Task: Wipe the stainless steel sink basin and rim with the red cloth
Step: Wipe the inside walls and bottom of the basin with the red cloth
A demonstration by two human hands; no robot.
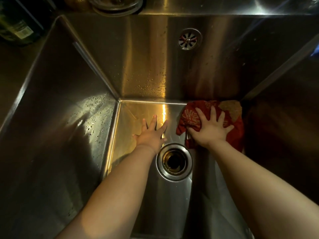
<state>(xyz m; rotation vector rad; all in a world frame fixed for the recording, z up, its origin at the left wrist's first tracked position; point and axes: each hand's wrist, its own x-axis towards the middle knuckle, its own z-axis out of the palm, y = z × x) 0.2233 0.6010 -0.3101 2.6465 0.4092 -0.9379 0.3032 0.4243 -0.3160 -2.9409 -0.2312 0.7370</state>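
A deep stainless steel sink basin (131, 111) fills the view, and both my arms reach down to its floor. The red patterned cloth (231, 111) lies bunched in the floor's far right corner. My right hand (211, 129) presses flat on the cloth with fingers spread. My left hand (151, 133) rests flat on the bare steel floor, fingers apart, holding nothing, just beyond the drain. Water droplets speckle the back and left walls.
The round drain opening (174, 161) sits mid-floor between my forearms. An overflow grille (189, 39) is set in the back wall. On the rim at the back lies a round metal strainer (117, 5); a dark bottle (16, 30) stands at far left.
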